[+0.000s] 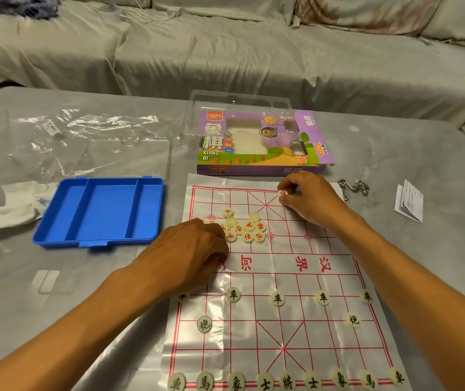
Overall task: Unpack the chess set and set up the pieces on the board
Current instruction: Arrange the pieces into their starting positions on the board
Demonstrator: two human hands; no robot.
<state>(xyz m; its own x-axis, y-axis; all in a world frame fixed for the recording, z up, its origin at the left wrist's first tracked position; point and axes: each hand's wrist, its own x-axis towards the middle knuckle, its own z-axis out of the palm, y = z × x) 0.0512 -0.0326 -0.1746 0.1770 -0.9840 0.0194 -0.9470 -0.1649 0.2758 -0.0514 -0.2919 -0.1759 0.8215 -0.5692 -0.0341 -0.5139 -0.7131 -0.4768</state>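
A thin plastic board [321, 249] with red grid lines lies on the table. Black-lettered round pieces stand in order on its near half, such as the row along the near edge [287, 381]. Several red-lettered pieces [247, 229] lie in a loose heap on the far half. My right hand [310, 197] pinches one red-lettered piece [282, 193] at the far edge of the board, touching or just above it. My left hand [194, 249] rests knuckles-up at the left of the heap, fingers curled; what is under them is hidden.
An empty blue tray [100, 211] sits left of the board. The purple chess box [262, 143] and a clear lid [237, 103] lie beyond it. Crumpled plastic wrap [82, 128], tissue [17, 204], a metal chain [352, 187] and a folded leaflet [410, 200] lie around.
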